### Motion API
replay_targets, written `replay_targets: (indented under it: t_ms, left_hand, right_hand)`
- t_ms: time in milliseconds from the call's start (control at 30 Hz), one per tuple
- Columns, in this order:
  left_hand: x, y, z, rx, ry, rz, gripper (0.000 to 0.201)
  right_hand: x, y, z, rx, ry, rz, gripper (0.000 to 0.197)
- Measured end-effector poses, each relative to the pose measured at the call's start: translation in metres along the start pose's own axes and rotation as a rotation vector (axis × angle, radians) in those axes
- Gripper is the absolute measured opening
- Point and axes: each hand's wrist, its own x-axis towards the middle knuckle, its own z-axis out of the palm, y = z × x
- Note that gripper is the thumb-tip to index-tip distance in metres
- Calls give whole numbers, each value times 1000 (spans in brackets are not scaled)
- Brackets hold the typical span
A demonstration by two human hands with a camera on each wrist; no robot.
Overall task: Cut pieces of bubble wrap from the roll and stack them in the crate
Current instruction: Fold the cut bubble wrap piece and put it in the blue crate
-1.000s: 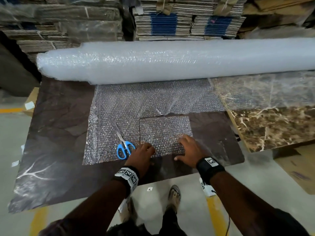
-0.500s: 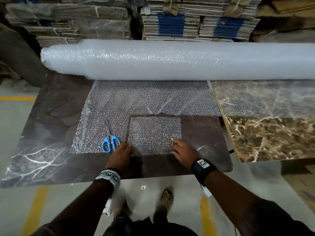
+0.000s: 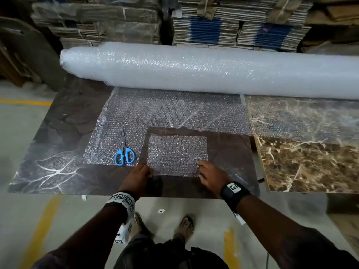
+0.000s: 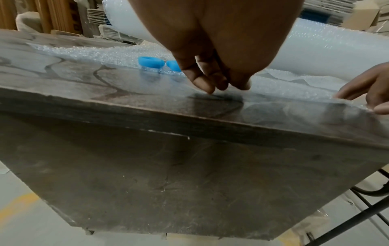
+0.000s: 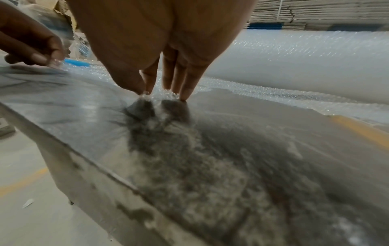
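Note:
A cut rectangular piece of bubble wrap (image 3: 177, 154) lies on the dark table (image 3: 58, 152), just in front of the notch left in the unrolled sheet (image 3: 155, 111). My left hand (image 3: 148, 172) pinches its near left corner (image 4: 223, 88). My right hand (image 3: 200, 169) pinches the near right corner between thumb and forefinger (image 5: 145, 94). The big white roll (image 3: 194, 68) lies across the back of the table. Blue-handled scissors (image 3: 124, 154) rest shut on the sheet, left of the cut piece. No crate is in view.
A brown marbled slab (image 3: 310, 162) adjoins the table on the right, partly under the sheet. Stacks of flattened cardboard (image 3: 213, 30) stand behind the roll. My feet (image 3: 186, 224) stand on the concrete floor with yellow lines (image 3: 38, 230), close to the table's near edge (image 4: 189, 119).
Both hands have moved from lying on the piece's near edge to its two near corners. A dark gap now shows between the piece and the sheet.

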Motion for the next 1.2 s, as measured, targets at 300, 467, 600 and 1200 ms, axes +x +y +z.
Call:
replay_targets:
  t_ms: [300, 467, 600, 1200]
  left_hand:
    - [1, 22, -14, -250, 50, -34, 20]
    - [7, 31, -16, -485, 86, -175, 19]
    - [22, 30, -13, -507, 45, -201, 11]
    - [96, 16, 3, -567, -73, -377, 20]
  right_hand:
    - [-10, 4, -26, 228, 93, 270, 9]
    - [-2, 7, -29, 499, 213, 355, 13]
    - [9, 9, -32, 702, 268, 467, 18]
    - [55, 46, -33, 844, 236, 682, 34]
